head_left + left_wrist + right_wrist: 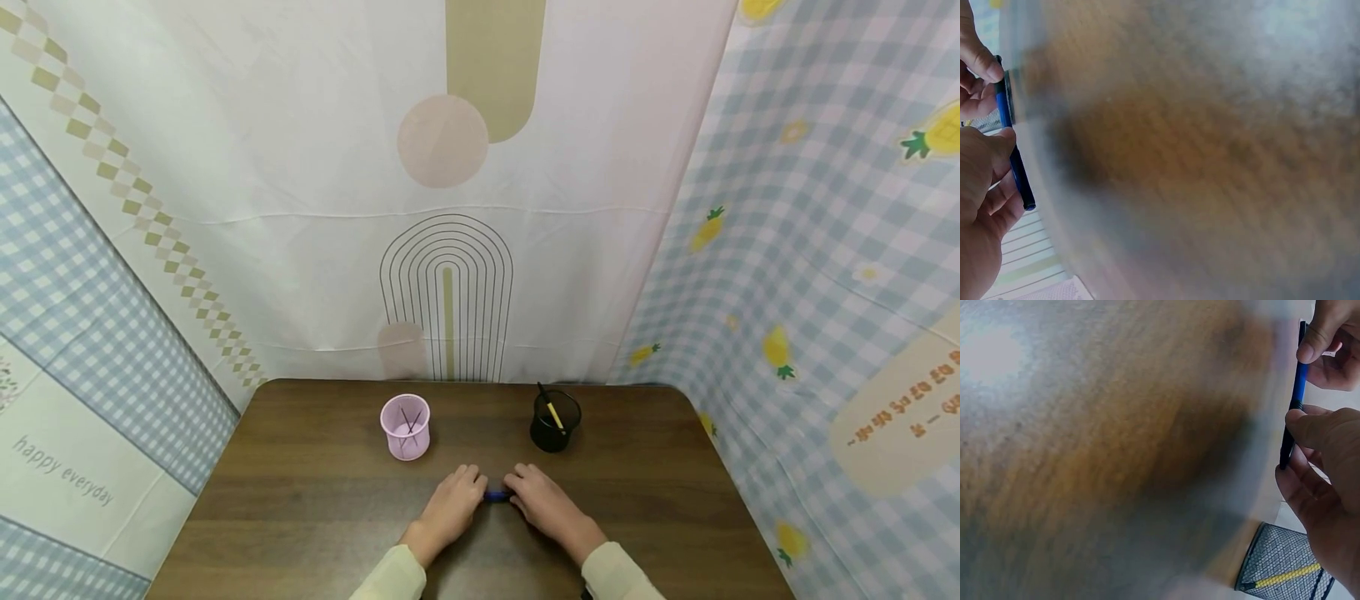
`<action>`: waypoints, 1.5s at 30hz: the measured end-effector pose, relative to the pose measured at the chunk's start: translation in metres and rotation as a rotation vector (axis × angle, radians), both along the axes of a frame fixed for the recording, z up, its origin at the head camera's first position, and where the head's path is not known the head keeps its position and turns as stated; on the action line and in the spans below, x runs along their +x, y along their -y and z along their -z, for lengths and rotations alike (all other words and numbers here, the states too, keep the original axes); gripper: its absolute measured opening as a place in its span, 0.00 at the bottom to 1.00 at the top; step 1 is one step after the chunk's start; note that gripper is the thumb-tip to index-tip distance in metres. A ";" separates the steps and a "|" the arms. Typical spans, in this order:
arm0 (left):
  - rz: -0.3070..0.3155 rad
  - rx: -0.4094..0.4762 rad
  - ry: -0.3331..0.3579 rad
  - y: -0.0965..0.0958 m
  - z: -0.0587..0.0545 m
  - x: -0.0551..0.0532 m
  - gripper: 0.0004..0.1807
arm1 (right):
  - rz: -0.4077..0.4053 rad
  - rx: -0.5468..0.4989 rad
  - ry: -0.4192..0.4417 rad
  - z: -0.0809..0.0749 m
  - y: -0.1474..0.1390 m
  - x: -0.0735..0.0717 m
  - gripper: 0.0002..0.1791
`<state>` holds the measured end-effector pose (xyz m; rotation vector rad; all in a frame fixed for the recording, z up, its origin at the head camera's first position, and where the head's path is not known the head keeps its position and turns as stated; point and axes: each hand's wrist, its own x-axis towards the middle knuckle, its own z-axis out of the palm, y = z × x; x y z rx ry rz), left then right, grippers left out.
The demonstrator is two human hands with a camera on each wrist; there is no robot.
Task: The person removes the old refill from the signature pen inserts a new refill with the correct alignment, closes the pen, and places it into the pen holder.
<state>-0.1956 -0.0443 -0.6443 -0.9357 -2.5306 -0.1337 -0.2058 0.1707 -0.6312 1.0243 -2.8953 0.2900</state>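
A blue pen (pixel 497 497) with dark ends is held level between both hands, close above the brown table. My left hand (pixel 455 502) pinches one end of it between thumb and fingers. At the other end, my right hand (pixel 546 502) pinches the darker, tapered part, as the right wrist view shows. Both hands also appear on the pen (pixel 1004 103) in the left wrist view, with a short gap of blue barrel between them.
Behind the left hand stands a pink mesh cup (pixel 406 446) with thin dark lines visible inside. A black mesh cup (pixel 550 437) behind the right hand holds a yellow and black pen (pixel 552 412). Printed curtains (pixel 315 275) hang around the brown table (pixel 300 500).
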 end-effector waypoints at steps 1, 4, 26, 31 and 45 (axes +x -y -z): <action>0.002 0.000 -0.006 0.000 -0.002 0.000 0.13 | -0.003 -0.005 -0.007 -0.001 0.000 0.000 0.08; 0.009 -0.001 -0.026 0.000 -0.007 -0.001 0.14 | -0.006 -0.014 -0.029 -0.006 -0.001 -0.002 0.08; 0.033 0.002 -0.217 0.005 -0.063 -0.008 0.18 | -0.021 -0.138 -0.253 -0.057 -0.001 -0.002 0.14; 0.047 0.029 -0.247 0.006 -0.078 -0.008 0.16 | -0.046 -0.174 -0.309 -0.072 -0.001 -0.002 0.14; 0.064 0.061 -0.271 0.008 -0.121 -0.002 0.08 | -0.093 -0.250 -0.413 -0.115 0.000 0.002 0.15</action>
